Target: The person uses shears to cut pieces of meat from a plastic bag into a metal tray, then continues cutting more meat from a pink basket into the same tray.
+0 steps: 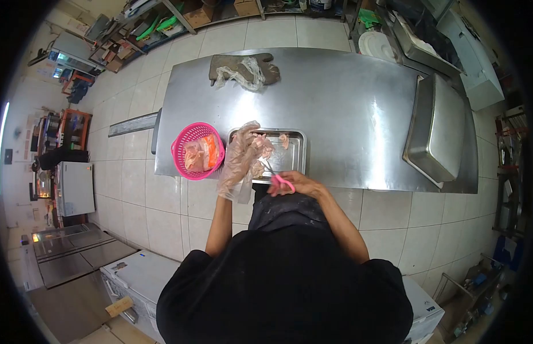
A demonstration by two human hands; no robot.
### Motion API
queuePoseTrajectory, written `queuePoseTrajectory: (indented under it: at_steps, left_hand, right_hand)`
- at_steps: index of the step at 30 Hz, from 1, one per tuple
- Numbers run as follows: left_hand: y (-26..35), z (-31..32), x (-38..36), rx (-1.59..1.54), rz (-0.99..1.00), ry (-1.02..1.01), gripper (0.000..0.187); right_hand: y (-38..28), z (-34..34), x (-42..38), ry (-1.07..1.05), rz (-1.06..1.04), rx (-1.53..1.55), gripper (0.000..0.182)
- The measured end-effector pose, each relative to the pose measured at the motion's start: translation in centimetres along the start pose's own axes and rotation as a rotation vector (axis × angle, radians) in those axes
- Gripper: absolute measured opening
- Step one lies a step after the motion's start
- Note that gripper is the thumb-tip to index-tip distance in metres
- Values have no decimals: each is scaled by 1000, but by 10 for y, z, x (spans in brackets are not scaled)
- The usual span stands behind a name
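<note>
My left hand point(241, 157), in a loose clear plastic glove, is over the left side of a metal tray point(301, 155), its fingers against pale pink meat pieces point(263, 146). My bare right hand point(298, 183) grips pink-handled scissors point(284, 183) at the tray's front edge, blades pointing up and left toward the meat. A small separate piece point(284, 141) lies in the tray's upper right. Just left of the tray stands a pink basket point(178, 152) holding meat and a plastic bag with orange marking point(211, 151).
On the steel table point(346, 114), a grey-brown mitt point(220, 64) with crumpled clear plastic point(243, 74) lies toward the back. A large metal container point(435, 132) stands at the right end. White freezers point(137, 275) are behind me.
</note>
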State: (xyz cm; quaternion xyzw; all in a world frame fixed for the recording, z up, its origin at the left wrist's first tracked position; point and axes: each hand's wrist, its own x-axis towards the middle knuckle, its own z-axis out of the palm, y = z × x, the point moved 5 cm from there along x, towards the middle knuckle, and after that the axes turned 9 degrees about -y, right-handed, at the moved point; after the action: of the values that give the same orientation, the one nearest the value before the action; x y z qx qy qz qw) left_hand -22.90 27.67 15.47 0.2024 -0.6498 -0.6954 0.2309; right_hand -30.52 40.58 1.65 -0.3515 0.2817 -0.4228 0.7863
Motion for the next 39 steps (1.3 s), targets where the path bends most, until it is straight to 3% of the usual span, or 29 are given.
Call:
queuePoseTrajectory:
  at_steps: [3, 4, 6, 10, 13, 15, 17, 19, 21, 23, 25, 27, 31, 33, 35, 39]
  left_hand:
    - [39, 5, -8, -39, -20, 13, 39]
    - [41, -4, -11, 213, 56, 99, 40]
    - [43, -15, -22, 121, 86, 107, 41]
    - [25, -44, -31, -33, 136, 164, 45]
    - [0, -54, -25, -89, -42, 183, 41]
    - [-26, -55, -22, -230, -144, 7, 40]
    - [-42, -52, -18, -125, -43, 127, 26]
    - [-13, -28, -11, -94, -11, 182, 19]
    - [15, -9, -12, 842, 152, 217, 16]
    - [-17, -11, -8, 1611, 500, 188, 17]
    - [-13, -5, -9, 1331, 478, 140, 22]
    - [-13, -3, -5, 1518, 675, 131, 34]
    - [-25, -12, 0, 1485, 405, 60, 49]
    - [-24, -12, -1, 1702, 389, 60, 49]
    - [-18, -11, -4, 1711, 492, 30, 51]
    - [-24, -19, -8, 1869, 533, 54, 48]
  right_hand:
    - [-37, 40, 33, -104, -256, 206, 69]
    - [-47, 47, 41, -77, -294, 191, 72]
    - [-61, 57, 54, -23, -372, 158, 77]
    - [-70, 60, 69, 67, -459, 106, 52]
    - [-73, 58, 67, 136, -472, 97, 40]
    - [-77, 52, 62, 160, -438, 42, 28]
    - [-81, 47, 57, 211, -425, 12, 23]
    - [-75, 38, 54, 287, -420, -8, 21]
    - [-65, 26, 46, 413, -340, -13, 34]
    - [-73, 27, 39, 455, -382, -70, 31]
    - [-69, 27, 41, 467, -439, 10, 32]
    - [-69, 24, 45, 445, -519, 76, 36]
    - [-67, 21, 44, 441, -470, 54, 38]
    - [-67, 24, 46, 420, -492, 113, 36]
    - [-71, 31, 50, 338, -567, 245, 35]
    - [-65, 24, 54, 345, -507, 158, 31]
